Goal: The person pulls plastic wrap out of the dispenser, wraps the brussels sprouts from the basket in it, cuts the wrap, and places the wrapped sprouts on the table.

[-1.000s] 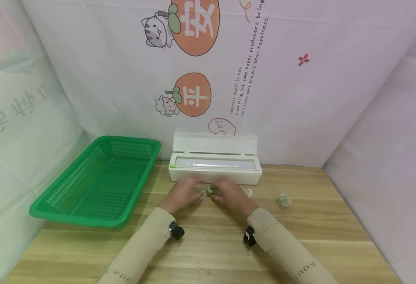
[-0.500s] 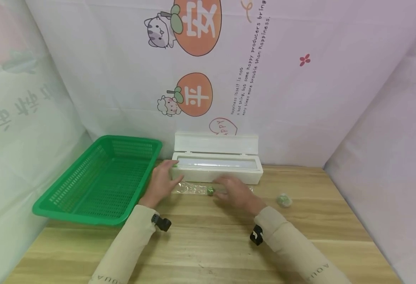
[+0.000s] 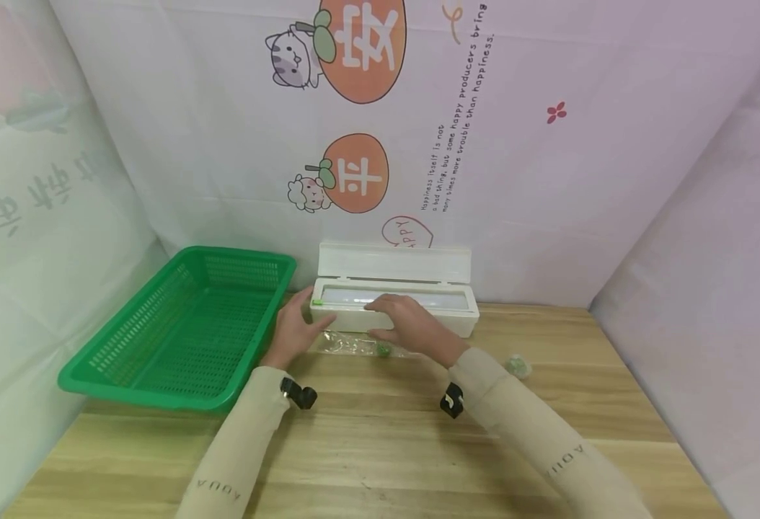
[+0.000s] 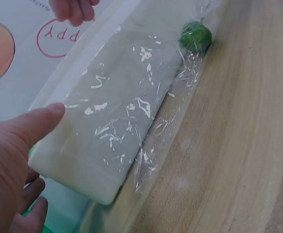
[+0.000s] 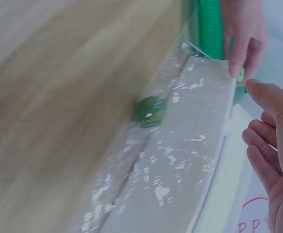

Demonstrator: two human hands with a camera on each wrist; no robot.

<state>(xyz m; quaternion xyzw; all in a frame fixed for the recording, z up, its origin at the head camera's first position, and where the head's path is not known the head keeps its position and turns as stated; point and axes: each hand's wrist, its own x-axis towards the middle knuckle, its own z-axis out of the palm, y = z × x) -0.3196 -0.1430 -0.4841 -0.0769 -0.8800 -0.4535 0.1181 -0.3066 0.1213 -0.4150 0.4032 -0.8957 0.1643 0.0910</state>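
A white cling film dispenser (image 3: 389,321) stands at the table's back with its lid raised. Clear film (image 4: 127,116) hangs over its front onto the wood. A small green lime (image 4: 196,36) lies against that film, also visible in the right wrist view. My left hand (image 3: 291,331) holds the dispenser's left end, thumb in front, near the green slider (image 5: 240,75). Over the dispenser's middle hovers my right hand (image 3: 412,328), fingers loosely bent and holding nothing. To its right, a pale green ball wrapped in film (image 3: 518,366) rests on the table.
A green plastic basket (image 3: 224,393) with slotted walls stands on the left, close to my left forearm. Printed white cloth (image 3: 516,180) hangs behind the wooden table (image 3: 380,447) and along both sides.
My left hand has left the lime and moved to the dispenser's left end. The right hand has risen off the lime and shifted up over the dispenser. The lime stays where it was.
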